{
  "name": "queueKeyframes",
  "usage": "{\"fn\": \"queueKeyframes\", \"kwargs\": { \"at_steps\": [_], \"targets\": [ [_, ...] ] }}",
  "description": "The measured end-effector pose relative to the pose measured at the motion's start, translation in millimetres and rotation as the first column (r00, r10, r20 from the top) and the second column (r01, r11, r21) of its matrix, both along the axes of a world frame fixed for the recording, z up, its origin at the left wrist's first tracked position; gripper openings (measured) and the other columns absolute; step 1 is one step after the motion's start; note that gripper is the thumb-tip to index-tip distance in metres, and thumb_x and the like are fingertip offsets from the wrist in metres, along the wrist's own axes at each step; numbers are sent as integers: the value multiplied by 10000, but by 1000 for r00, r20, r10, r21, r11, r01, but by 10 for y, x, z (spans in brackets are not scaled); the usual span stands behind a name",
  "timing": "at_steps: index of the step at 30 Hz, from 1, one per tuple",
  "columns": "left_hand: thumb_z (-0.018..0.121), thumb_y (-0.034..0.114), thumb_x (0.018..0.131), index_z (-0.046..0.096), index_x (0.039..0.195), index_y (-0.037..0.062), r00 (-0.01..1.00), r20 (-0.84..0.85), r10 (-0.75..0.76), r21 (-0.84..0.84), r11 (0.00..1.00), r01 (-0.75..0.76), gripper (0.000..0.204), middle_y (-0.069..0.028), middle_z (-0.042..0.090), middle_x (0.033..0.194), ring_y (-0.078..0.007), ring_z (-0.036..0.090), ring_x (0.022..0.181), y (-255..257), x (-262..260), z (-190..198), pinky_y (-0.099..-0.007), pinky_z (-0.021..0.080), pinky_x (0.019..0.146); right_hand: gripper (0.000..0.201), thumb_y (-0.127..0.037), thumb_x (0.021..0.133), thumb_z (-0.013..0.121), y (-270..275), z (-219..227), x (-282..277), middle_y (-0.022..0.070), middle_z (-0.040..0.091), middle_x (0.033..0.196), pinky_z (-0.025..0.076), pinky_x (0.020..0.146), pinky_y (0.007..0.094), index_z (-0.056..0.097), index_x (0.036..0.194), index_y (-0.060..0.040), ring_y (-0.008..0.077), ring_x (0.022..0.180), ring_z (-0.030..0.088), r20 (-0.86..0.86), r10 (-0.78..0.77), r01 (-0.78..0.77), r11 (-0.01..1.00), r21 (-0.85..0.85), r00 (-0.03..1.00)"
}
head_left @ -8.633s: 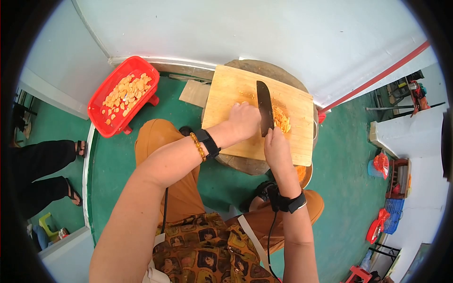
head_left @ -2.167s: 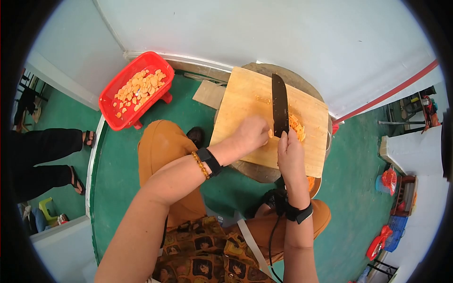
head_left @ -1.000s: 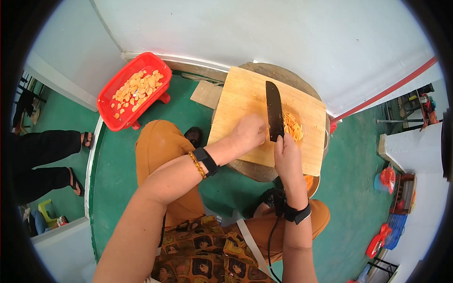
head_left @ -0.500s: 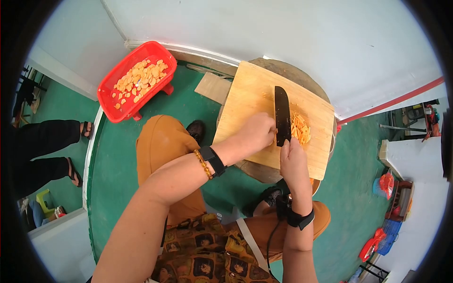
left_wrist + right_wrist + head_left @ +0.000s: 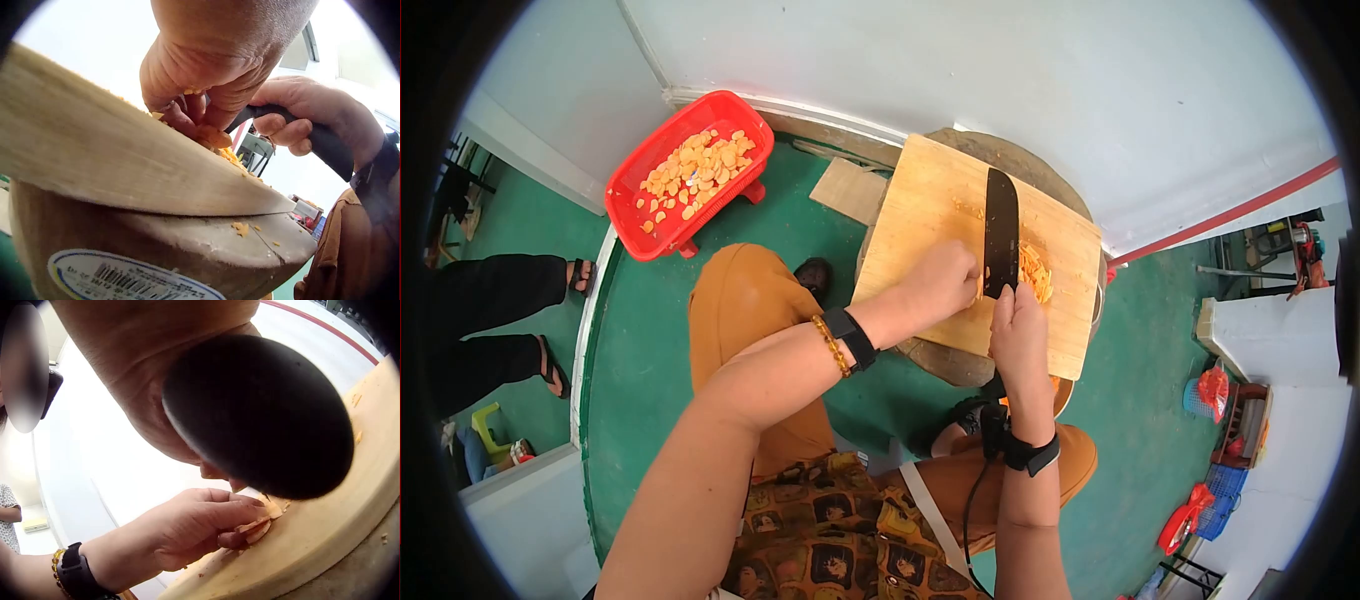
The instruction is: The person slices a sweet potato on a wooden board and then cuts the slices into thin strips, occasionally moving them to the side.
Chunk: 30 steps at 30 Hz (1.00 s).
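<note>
My right hand (image 5: 1020, 325) grips the black handle (image 5: 328, 147) of a broad, dark-bladed kitchen knife (image 5: 1002, 225), whose blade points away from me over the wooden cutting board (image 5: 920, 195). Left of the blade, my left hand (image 5: 945, 280) bends its fingers over a small stack of thin orange carrot slices (image 5: 256, 530) and pinches them on the board, fingertips close beside the knife. Cut carrot strips (image 5: 1036, 275) lie heaped right of the blade. In the right wrist view the handle's end hides most of the blade.
A round wooden block (image 5: 960, 365) carries the board, against a white wall (image 5: 1050, 80). A red tub (image 5: 628, 215) of carrot slices stands at the left. A bowl (image 5: 1064, 396) with orange shreds sits below the board's near right corner. Another person's legs (image 5: 500, 285) show far left.
Over the last half second the knife has shifted slightly away from me along the board. The left hand keeps its hold on the slices beside the blade. The head view has shifted slightly.
</note>
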State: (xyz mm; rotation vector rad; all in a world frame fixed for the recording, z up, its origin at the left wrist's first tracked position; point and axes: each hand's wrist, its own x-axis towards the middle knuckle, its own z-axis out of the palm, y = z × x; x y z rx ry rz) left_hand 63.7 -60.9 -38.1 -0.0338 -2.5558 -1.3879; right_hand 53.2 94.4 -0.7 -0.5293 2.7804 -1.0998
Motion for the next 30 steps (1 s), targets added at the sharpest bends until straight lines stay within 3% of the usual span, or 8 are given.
{"fn": "queueKeyframes", "kwargs": {
  "at_steps": [1, 4, 7, 10, 17, 20, 23, 30],
  "targets": [
    [654, 59, 690, 682, 739, -6, 1000, -6, -2, 2, 1000, 2, 87, -197, 609, 759, -352, 613, 732, -2, 3, 15, -406, 499, 677, 216, -186, 985, 410, -4, -10, 2, 34, 436, 550, 371, 385, 290, 484, 891, -5, 118, 419, 433, -11, 5, -5, 1000, 21, 1000],
    [660, 59, 687, 678, 731, -6, 1000, -8, 1, 8, 1000, -1, 81, -196, 607, 752, -352, 611, 727, 4, -4, 15, -408, 497, 672, 224, -174, 978, 417, -33, 5, 20, 129, 494, 568, 411, 441, 362, 487, 880, 14, 247, 455, 505, -15, 3, -2, 999, 45, 1000],
    [662, 58, 684, 673, 722, -6, 1000, -12, -5, 5, 1000, 6, 75, -195, 603, 745, -351, 608, 724, 12, 5, 22, -408, 495, 667, 223, -156, 965, 426, -81, 134, 117, 250, 532, 642, 431, 534, 443, 483, 873, 39, 408, 580, 546, -134, 38, -27, 996, 84, 990],
    [662, 62, 683, 671, 717, -4, 1000, -25, -7, 21, 1000, 7, 75, -192, 600, 741, -349, 605, 723, -8, 9, 47, -407, 494, 665, 221, -146, 954, 436, -109, 206, 142, 315, 540, 726, 425, 605, 486, 488, 879, 54, 491, 699, 530, 18, -8, 6, 993, 120, 1000],
    [657, 75, 686, 670, 720, 1, 1000, 6, -2, 4, 1000, 2, 82, -186, 604, 743, -343, 604, 725, 24, -14, 6, -408, 492, 666, 234, -168, 953, 444, -103, 84, 78, 319, 549, 755, 430, 622, 498, 487, 872, 47, 491, 710, 540, -47, -9, 13, 996, 87, 999],
    [653, 76, 694, 674, 737, 1, 1000, -26, -11, -110, 994, 9, 89, -190, 614, 754, -341, 610, 734, 5, -24, 19, -402, 496, 672, 204, -165, 941, 476, -143, -43, -63, 293, 561, 727, 439, 603, 501, 504, 894, 31, 468, 710, 573, -91, -14, 18, 998, 52, 996],
    [649, 79, 703, 679, 773, -3, 999, -47, -6, -80, 997, 2, 113, -197, 622, 764, -344, 617, 738, 10, 7, 17, -402, 501, 680, 203, -164, 948, 470, -28, -177, -104, 276, 553, 701, 439, 580, 466, 501, 891, 29, 445, 672, 571, 72, -86, 92, 992, -91, 994],
    [646, 76, 707, 666, 818, -20, 1000, 3, -11, -81, 997, 11, 148, -203, 621, 767, -347, 624, 730, -9, 26, 41, -404, 505, 681, 200, -156, 958, 455, 8, 147, 47, 282, 553, 718, 434, 571, 461, 502, 897, 28, 445, 674, 571, 67, -107, 113, 989, -91, 992]
  ]
}}
